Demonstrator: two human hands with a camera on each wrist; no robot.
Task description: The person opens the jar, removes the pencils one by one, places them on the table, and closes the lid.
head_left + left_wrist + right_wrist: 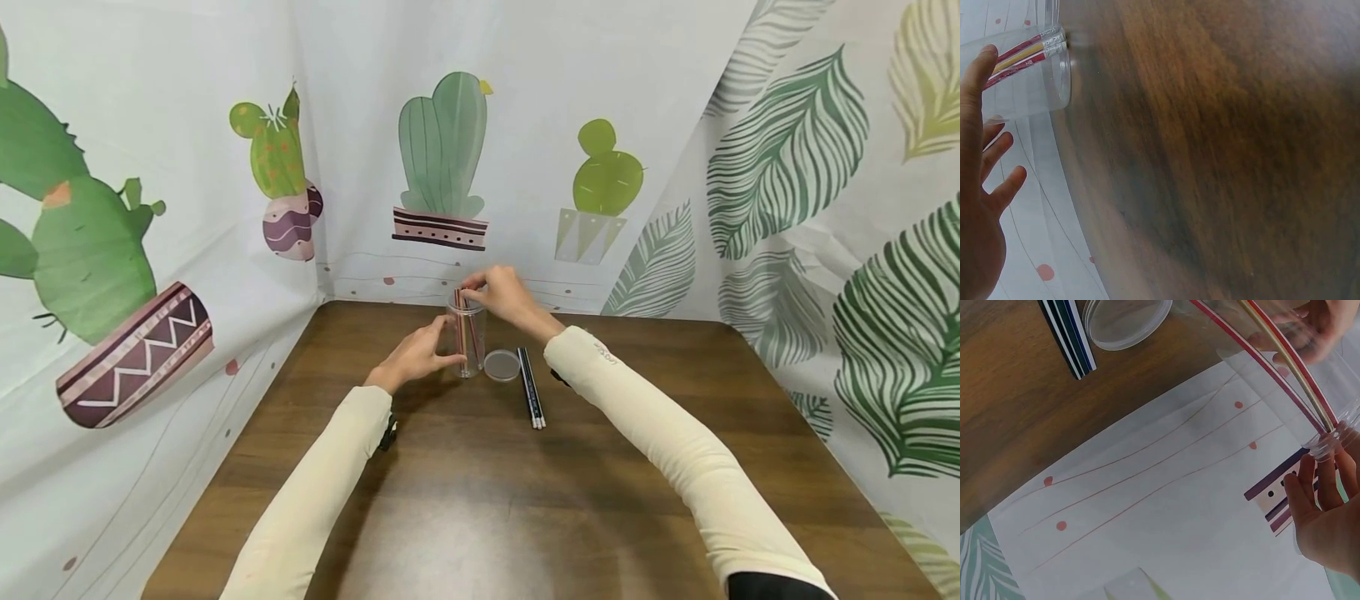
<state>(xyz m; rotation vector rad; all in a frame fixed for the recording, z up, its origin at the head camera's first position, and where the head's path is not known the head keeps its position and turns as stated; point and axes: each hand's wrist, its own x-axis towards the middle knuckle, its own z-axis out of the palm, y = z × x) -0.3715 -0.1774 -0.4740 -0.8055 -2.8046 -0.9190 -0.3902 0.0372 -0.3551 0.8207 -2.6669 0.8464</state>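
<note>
A clear plastic jar (480,337) stands upright near the table's back edge with red and yellow pencils (467,329) inside. The pencils' silvery lower ends show near its base in the left wrist view. My left hand (414,354) holds the jar loosely from the left, thumb in front and forefinger behind, other fingers spread. At the jar's mouth, my right hand (507,293) pinches the pencils' upper ends; in the right wrist view those fingertips (1291,481) are partly hidden by the rim. How many pencils it grips is unclear.
A round clear lid (502,365) lies flat just right of the jar. Beside it, several dark pencils (531,387) with white ends lie together on the brown wooden table (450,492). A printed cloth (352,167) hangs close behind the jar.
</note>
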